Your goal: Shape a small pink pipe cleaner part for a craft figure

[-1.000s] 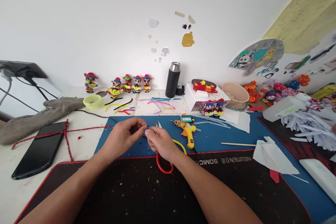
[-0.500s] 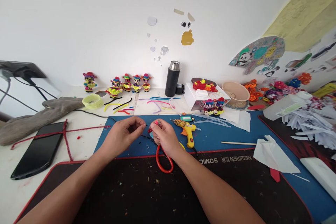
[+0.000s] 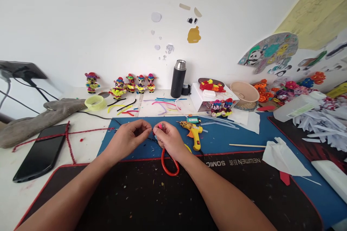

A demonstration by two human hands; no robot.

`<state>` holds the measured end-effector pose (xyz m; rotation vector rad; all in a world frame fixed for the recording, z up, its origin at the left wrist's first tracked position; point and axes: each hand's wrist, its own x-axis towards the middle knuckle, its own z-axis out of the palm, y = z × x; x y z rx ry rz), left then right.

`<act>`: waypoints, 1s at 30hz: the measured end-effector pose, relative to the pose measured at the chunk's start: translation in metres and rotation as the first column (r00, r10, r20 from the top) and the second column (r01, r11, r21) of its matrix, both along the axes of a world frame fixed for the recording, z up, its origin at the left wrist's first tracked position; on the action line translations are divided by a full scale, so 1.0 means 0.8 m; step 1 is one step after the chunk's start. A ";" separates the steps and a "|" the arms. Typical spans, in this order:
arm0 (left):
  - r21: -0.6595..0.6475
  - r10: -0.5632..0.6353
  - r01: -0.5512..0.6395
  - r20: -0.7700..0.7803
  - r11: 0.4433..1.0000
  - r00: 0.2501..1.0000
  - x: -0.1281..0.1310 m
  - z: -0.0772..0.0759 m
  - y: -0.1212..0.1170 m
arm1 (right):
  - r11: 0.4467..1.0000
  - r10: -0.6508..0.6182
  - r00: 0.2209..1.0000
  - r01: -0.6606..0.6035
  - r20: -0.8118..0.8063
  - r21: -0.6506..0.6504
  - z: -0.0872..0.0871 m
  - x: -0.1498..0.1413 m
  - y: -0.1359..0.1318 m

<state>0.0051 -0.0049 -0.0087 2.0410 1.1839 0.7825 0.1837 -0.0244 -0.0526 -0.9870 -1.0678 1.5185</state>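
Observation:
My left hand point(image 3: 126, 140) is closed in a pinch, thumb against forefinger; what it holds, if anything, is too small to make out. Its fingertips are right beside those of my right hand point(image 3: 172, 140). That hand is closed round a small pink-topped piece point(image 3: 161, 125), mostly hidden by the fingers. Below the right hand a red loop-shaped handle point(image 3: 170, 175) shows, probably of a cutting tool; whether the hand holds it or it lies on the mat, I cannot tell. A yellow glue gun point(image 3: 195, 136) lies just right of the hands.
Several pipe-cleaner figures point(image 3: 118, 87) stand along the wall. Loose pipe cleaners point(image 3: 162, 104) lie before a black flask point(image 3: 179, 79). A phone point(image 3: 43, 155) lies at left beside a driftwood piece point(image 3: 35, 121). Glue sticks point(image 3: 217, 122), a wooden stick point(image 3: 246, 145) and tissue point(image 3: 284, 157) lie at right.
My left fingertips have come closer to my right hand, and the small dark bit between them is no longer visible. The right hand keeps its hold; the camera view has shifted slightly.

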 end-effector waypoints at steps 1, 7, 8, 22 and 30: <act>-0.004 0.000 0.000 -0.002 1.000 1.000 0.000 0.000 0.000 | 1.000 -0.004 1.000 0.003 0.005 0.008 -0.001 0.000 0.000; -0.039 0.001 -0.001 0.012 0.999 1.000 -0.002 -0.003 0.002 | 1.000 -0.002 1.000 0.002 0.015 0.029 -0.004 0.000 0.000; -0.046 0.005 -0.004 0.015 0.999 1.000 -0.002 -0.003 0.002 | 1.000 -0.001 1.000 0.001 0.018 0.029 -0.004 0.000 0.000; -0.186 -0.014 0.027 0.075 0.982 0.997 -0.006 -0.004 0.008 | 1.000 -0.014 1.000 0.014 -0.012 0.012 -0.001 0.002 0.000; -0.216 -0.016 0.043 0.124 0.975 0.992 -0.004 -0.007 0.008 | 1.000 -0.004 1.000 0.004 -0.031 0.008 -0.001 0.001 -0.001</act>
